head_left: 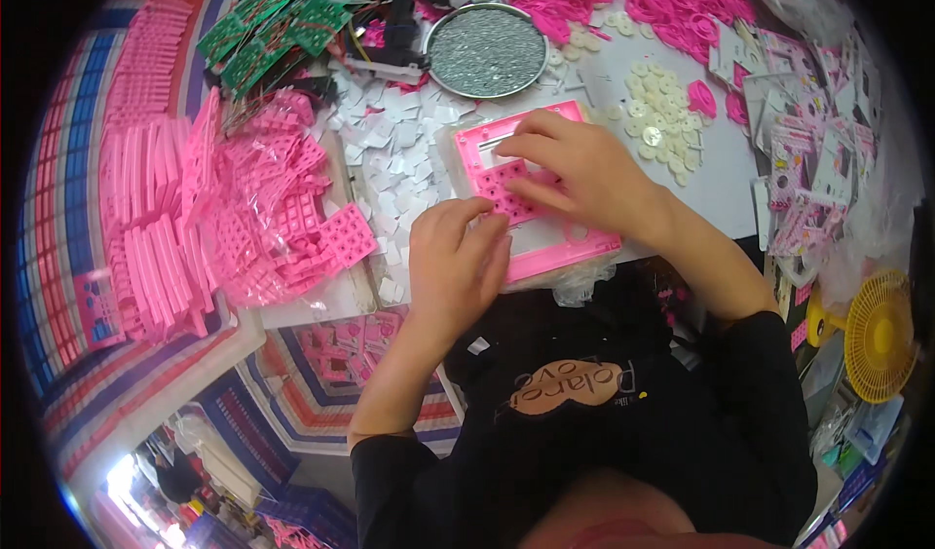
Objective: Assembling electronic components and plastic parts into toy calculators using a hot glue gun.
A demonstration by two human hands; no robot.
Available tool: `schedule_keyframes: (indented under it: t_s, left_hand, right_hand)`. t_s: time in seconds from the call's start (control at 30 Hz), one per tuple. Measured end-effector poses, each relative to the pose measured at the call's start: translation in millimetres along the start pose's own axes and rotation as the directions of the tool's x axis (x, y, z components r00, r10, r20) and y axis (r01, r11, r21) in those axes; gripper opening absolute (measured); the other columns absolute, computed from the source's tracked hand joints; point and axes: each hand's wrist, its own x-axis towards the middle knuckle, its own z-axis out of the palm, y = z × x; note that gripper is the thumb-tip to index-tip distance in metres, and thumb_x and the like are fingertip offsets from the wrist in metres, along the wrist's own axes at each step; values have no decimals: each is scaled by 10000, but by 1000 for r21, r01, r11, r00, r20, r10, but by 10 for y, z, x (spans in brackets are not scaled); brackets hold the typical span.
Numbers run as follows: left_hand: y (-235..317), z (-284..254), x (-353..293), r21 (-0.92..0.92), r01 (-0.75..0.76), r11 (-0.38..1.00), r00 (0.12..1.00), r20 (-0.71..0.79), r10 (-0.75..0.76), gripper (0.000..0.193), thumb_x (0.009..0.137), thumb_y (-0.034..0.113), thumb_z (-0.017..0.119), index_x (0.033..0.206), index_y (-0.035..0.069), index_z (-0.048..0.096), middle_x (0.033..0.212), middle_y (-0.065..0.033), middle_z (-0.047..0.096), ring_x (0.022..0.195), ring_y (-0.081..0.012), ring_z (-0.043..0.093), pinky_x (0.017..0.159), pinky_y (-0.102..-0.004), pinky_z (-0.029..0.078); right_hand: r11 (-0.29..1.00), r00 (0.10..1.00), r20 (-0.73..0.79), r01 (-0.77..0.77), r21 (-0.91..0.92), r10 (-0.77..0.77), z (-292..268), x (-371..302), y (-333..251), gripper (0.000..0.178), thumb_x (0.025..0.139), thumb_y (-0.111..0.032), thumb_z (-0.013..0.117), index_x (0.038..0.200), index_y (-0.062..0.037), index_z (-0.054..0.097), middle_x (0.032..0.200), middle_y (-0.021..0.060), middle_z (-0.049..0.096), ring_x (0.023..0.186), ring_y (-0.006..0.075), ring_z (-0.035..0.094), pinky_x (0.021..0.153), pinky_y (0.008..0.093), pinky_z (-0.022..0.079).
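- The white table (726, 193) has its front edge just below the work, and the pink frame (565, 254) lies close to that edge, tilted a little.
- Crumpled clear plastic (584, 289) shows along the frame's lower side, at the table edge.
- The widest bare patch of table is to the right, between the right forearm and the white discs (662, 120); to the left, paper squares (390, 174) come right up near the frame.
- Above the frame, a round dish (486, 96) filled with small silver bits (487, 50) limits the room.
- Counted: two hands, one frame being worked on, one button sheet (504, 192) in it, one dish, one yellow fan (879, 335) at far right.
- Discs, paper squares, green boards (326, 18), pink loose parts (672, 8) and printed panels (813, 150) lie in heaps, too many overlapping to count.
- The button sheet lies inside the frame, between the two hands.
- The left hand (456, 257) has its fingers bent and close together, tips by the sheet's left side; whether they pinch anything, I cannot tell.
- The right hand (589, 174) reaches over the frame with forefinger and thumb spread apart, the thumb low over the sheet.
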Motion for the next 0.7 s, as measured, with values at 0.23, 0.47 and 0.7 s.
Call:
schedule_keyframes:
  t_s: [0.23, 0.47, 0.7]
  left_hand:
    - [-44, -37, -63, 8, -42, 999, 998, -41, 42, 213, 828, 28, 680, 1041, 15, 683, 1105, -197, 656, 1035, -393, 614, 926, -491, 477]
    - [168, 73, -36, -147, -44, 988, 999, 5, 46, 123, 919, -24, 627, 1033, -21, 672, 1111, -175, 643, 1040, -321, 619, 937, -420, 477]
    - [267, 45, 107, -165, -100, 981, 995, 1, 102, 126, 901, -27, 637, 1022, -18, 669, 1095, -182, 639, 1008, -334, 618, 899, -430, 485]
  right_hand:
    - [862, 867, -394, -427, -273, 304, -1225, -1887, -130, 213, 801, -56, 750, 1012, -49, 722, 966, 106, 683, 905, 297, 639, 789, 391, 512]
    - [138, 431, -782, -899, -416, 451, -1837, -4271, -463, 316, 822, -52, 692, 1137, -58, 683, 1089, 131, 669, 986, 324, 617, 876, 400, 493]
    - [41, 247, -715, -956, -292, 655, -1907, -4927, -74, 445, 809, -160, 700, 1244, -80, 646, 1095, 178, 669, 1008, 391, 646, 881, 461, 523]
